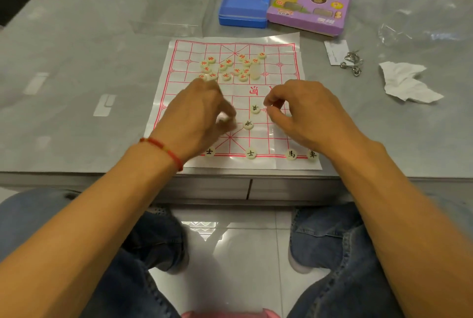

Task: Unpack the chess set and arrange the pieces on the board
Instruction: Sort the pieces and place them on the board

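So the board is a thin white glossy sheet printed with a red grid (281, 46), lying flat at the near edge of a grey, slightly reflective table (76, 61), with fold creases still showing in it. The pieces are small cream-coloured round discs with characters on top. A loose cluster of red-lettered discs (230, 66) sits jumbled on the far half of the sheet, not lined up on anything. On the near edge, four black-lettered discs sit in a row: one (210, 151) tucked right by the left wrist, one in the middle (251, 153), and two side by side at the right corner (291, 155) (312, 154). Two more black-lettered discs (255, 109) (248, 124) lie between the hands, mid-sheet. The left hand (199, 115) hovers over the left half of the sheet with fingers curled down, and there's something pale and blurry at its fingertips, probably a disc or two, but it's too smeared to call for sure. A red braided bracelet (163, 150) rings that wrist. The right hand (304, 110) hangs just right of the two loose discs, fingers bent inward, thumb and forefinger near each other, and I can't see anything in them. Behind the sheet: a clear plastic lid (179, 2), a blue plastic box (243, 5), and a purple cardboard package (314, 2). Off to the right there are metal wire rings (352, 61) and a crumpled white tissue (407, 82).
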Tool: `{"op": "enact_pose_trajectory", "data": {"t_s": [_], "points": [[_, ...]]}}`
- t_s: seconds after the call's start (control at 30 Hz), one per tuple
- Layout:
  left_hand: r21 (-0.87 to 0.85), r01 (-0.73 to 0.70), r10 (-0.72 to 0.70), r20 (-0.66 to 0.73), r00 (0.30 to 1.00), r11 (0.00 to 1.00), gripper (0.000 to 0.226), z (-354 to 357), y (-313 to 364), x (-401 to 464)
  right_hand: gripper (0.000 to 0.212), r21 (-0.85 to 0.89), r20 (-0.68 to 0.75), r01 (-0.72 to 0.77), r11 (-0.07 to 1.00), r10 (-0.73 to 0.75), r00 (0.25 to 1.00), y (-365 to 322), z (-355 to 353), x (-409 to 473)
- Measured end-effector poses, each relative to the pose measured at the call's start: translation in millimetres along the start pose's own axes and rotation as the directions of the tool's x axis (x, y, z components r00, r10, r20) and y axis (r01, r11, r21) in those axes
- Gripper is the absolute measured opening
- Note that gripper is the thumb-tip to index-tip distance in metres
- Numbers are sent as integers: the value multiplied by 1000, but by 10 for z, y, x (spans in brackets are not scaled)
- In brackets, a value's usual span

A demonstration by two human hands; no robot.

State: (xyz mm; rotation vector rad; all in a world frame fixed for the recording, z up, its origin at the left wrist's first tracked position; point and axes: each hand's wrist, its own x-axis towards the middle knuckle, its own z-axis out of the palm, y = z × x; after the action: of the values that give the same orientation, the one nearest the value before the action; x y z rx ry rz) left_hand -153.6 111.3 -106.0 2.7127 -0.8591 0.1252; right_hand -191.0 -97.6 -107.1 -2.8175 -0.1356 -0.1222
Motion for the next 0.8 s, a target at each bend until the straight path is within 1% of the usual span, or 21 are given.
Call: {"op": "enact_pose_trajectory", "data": {"t_s": [0.1,0.17,0.3,0.5,0.63,0.8], "points": [[-6,-44,44,40,998,999,29,15,6,-401,26,9,-9,12,1000,-12,1000,-57,-8,-74],[8,-44,44,65,997,999,29,65,0,-472,26,18,-3,14,1000,-14,1000,-94,-2,-112],[34,-30,28,48,998,999,30,102,2,-423,26,34,2,22,999,-22,1000,-128,19,-177],[-11,-36,36,43,998,999,30,147,-10,-411,26,35,1,-11,999,11,1000,-67,47,-229],[-15,-37,38,49,998,999,34,158,-40,-408,26,29,26,-35,999,34,999,-66,57,-230],[-45,-13,14,14,1000,999,34,139,-84,-442,27,13,41,-58,998,58,997,-70,64,-207]]}}
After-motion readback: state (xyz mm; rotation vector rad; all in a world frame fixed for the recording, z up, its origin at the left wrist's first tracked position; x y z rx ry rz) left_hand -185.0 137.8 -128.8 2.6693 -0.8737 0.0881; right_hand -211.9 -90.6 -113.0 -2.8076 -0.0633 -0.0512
